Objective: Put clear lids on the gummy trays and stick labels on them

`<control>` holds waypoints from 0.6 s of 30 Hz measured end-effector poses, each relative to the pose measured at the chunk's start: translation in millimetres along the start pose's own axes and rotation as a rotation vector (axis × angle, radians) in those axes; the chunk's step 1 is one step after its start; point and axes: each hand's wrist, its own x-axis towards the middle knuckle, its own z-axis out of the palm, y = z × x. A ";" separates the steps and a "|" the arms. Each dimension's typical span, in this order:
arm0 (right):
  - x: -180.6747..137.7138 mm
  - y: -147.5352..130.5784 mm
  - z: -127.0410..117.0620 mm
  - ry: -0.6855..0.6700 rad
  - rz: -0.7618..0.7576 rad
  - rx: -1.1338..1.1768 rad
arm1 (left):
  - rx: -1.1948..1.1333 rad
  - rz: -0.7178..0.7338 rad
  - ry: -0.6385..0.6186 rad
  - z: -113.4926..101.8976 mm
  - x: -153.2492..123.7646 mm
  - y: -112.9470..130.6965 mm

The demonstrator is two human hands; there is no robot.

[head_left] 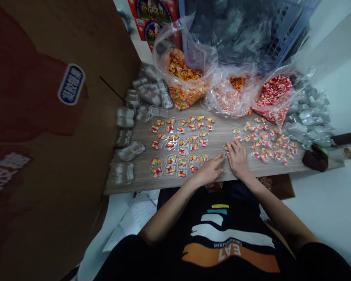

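On the table, my right hand [236, 159] rests palm down with its fingers bent over a small clear plastic candy case [226, 150], mostly hidden beneath them. My left hand [210, 171] is just to its left, index finger stretched toward the same case and fingers apart, with nothing seen in it. Beside my left hand, open clear cases stand in rows, each with coloured gummy candies in two compartments, such as the open case [182, 168]. A group of filled cases [266, 146] lies heaped to the right of my right hand.
Behind the rows stand a bag of orange candies [187, 93], a pinkish bag [228, 95] and a bag of red-and-white candies [273, 93]. Empty plastic cases [310, 113] pile up at right; more stacked cases [124, 117] line the left edge. A blue crate [289, 35] stands behind.
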 end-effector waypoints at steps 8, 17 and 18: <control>-13.3 16.0 -5.2 -0.149 -0.193 0.068 | -0.442 -0.158 0.061 -5.2 -38.9 5.5; -18.3 1.0 -10.6 -0.179 -0.102 -0.015 | -0.526 -0.112 0.100 2.4 -40.2 16.0; -20.2 -0.9 -11.6 -0.160 -0.083 -0.001 | -0.529 -0.116 0.111 1.3 -42.7 15.6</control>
